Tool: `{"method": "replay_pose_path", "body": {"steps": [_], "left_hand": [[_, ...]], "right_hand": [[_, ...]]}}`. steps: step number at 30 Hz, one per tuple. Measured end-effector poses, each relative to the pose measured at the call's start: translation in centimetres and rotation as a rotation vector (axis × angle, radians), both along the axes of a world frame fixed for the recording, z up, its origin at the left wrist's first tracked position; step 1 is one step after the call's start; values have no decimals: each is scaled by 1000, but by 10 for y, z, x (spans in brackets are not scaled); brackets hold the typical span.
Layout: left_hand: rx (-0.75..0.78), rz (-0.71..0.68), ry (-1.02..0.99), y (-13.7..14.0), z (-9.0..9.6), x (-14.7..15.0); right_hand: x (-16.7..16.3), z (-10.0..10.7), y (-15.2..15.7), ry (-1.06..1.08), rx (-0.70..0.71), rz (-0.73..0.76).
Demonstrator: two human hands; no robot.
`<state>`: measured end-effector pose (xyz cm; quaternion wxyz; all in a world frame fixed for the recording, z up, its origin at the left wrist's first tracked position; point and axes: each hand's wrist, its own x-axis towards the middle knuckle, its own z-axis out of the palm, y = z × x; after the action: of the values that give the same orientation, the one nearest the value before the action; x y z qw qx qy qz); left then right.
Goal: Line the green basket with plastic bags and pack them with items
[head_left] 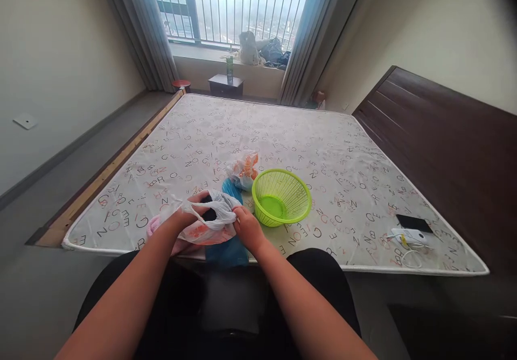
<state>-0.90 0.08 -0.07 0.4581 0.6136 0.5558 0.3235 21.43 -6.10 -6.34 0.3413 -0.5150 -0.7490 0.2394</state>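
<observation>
A white plastic bag (pixel 222 212) with orange-red print sits at the mattress's near edge, its mouth gathered and a dark thing (pixel 209 209) showing in the opening. My left hand (pixel 197 202) reaches into the mouth from the left, with a bag handle across it; its fingertips are hidden. At the right side of the mouth, my right hand (pixel 247 228) pinches the bag's rim. Blue plastic (pixel 228 255) lies under and behind the bag, and pink cloth (pixel 153 225) shows at its left. Just right of my right hand stands a green plastic basket (pixel 283 222) with nothing in it.
Behind the basket lies another crumpled plastic bag (pixel 244 170). The letter-patterned mattress (pixel 250 128) has a black phone (pixel 414 223) and a white device with cables (pixel 410 238) near its right corner. A dark headboard (pixel 436 117) borders the right side; a small nightstand (pixel 225 85) stands beyond.
</observation>
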Motion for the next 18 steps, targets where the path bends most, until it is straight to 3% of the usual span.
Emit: {"method": "replay_pose_path", "body": {"steps": [5, 8, 18], "left_hand": [[-38, 194, -421, 5, 8, -17], [44, 341, -562, 10, 13, -24], [246, 670, -410, 9, 10, -47]], "right_hand": [[-3, -2, 2, -69, -97, -79], [-6, -4, 3, -129, -151, -76], [-18, -6, -2, -247, -197, 106]]}}
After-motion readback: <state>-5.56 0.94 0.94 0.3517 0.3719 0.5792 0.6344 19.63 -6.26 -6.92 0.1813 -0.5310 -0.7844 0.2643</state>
